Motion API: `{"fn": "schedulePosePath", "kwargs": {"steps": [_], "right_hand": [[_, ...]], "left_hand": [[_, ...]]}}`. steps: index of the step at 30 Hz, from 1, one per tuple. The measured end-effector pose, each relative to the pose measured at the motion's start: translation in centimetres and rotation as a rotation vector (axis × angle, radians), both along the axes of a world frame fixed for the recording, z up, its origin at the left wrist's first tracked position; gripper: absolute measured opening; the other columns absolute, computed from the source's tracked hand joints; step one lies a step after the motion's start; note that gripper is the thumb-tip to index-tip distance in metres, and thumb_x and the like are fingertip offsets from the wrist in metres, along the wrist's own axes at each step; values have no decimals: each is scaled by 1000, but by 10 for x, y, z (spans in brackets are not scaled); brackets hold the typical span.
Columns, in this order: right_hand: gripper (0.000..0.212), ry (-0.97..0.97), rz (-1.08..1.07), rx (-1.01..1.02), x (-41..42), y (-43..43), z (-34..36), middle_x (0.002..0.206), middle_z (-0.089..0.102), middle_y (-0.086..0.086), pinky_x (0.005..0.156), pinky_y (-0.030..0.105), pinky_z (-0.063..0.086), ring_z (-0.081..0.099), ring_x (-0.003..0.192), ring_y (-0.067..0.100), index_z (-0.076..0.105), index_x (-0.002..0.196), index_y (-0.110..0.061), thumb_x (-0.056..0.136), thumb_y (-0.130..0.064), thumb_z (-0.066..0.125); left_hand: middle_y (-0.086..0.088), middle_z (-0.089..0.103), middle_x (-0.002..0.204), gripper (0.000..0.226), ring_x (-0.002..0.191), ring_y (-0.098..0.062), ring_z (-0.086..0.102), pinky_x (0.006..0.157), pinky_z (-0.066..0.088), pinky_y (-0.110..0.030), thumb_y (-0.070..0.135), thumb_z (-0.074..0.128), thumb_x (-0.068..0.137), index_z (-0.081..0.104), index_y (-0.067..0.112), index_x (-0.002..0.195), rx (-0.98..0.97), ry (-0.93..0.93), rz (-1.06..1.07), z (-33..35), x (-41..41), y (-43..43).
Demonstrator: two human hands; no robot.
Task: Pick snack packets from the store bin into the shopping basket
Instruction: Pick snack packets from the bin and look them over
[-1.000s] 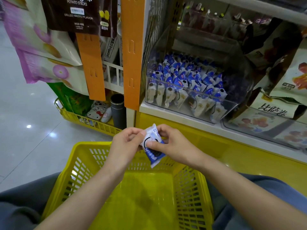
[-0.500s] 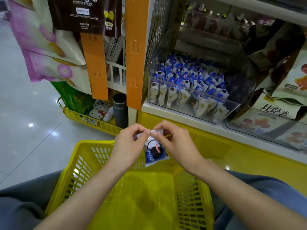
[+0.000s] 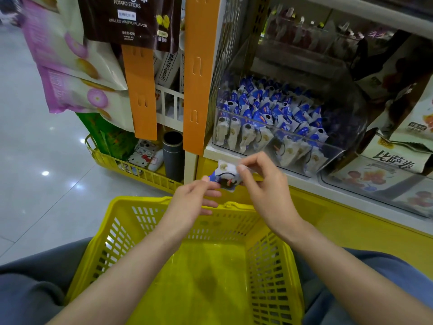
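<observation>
Far left of the frame is glossy pale floor [image 3: 35, 160], a wide stretch running up to the rack's edge. Purple-and-cream snack bags [image 3: 70, 73] hang over it at upper left. Beside them hangs a brown bag [image 3: 126, 17] printed "POTATO STICKS" and "GRILLED WAGYU FLAVOR". Two orange strips [image 3: 140, 95] hang down past it. At the rack's foot a low yellow tray [image 3: 110, 161] holds a Hello Kitty item [image 3: 140, 158] and a dark cylinder [image 3: 173, 153].

The yellow shopping basket [image 3: 145, 207] sits between my knees at lower centre, its mouth open under my forearms and its slotted walls rising on all sides.

My left hand [image 3: 189, 202] hangs over the far rim, fingers stretched loosely rightward. Its thumb tip meets the lower left corner of the snack packet [image 3: 226, 177]. Through the blur I cannot tell whether it pinches or only touches.

The packet is white and blue with a dark round picture, its print too smeared to read. It hangs in the air just past the basket's far rim, in front of the yellow shelf front and below the bin. My right hand [image 3: 264, 184] pinches its upper right edge between thumb and forefinger, the other fingers curled.

Above, the clear store bin [image 3: 349, 150] juts over the shelf lip, crowded with matching blue-and-white packets [image 3: 269, 109]. At right lie flat bags [image 3: 393, 160] with large Chinese lettering.
</observation>
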State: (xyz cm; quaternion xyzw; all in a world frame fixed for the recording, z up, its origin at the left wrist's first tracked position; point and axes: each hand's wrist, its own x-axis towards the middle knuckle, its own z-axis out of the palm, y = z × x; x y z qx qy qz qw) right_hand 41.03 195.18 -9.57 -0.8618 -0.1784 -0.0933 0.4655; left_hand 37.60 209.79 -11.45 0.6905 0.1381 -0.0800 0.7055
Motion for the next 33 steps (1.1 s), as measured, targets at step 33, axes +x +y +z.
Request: {"fn": "schedulePosePath", "kwargs": {"steps": [33], "right_hand": [[14, 684, 25, 368, -16, 20, -1, 102, 64, 17, 57, 19, 52, 60, 70, 7, 43, 101, -8, 94, -18, 50]], "left_hand": [[19, 56, 104, 27, 98, -7, 58, 80, 50, -25, 22, 65, 84, 47, 33, 102, 253, -287, 9, -6, -7, -4]]}}
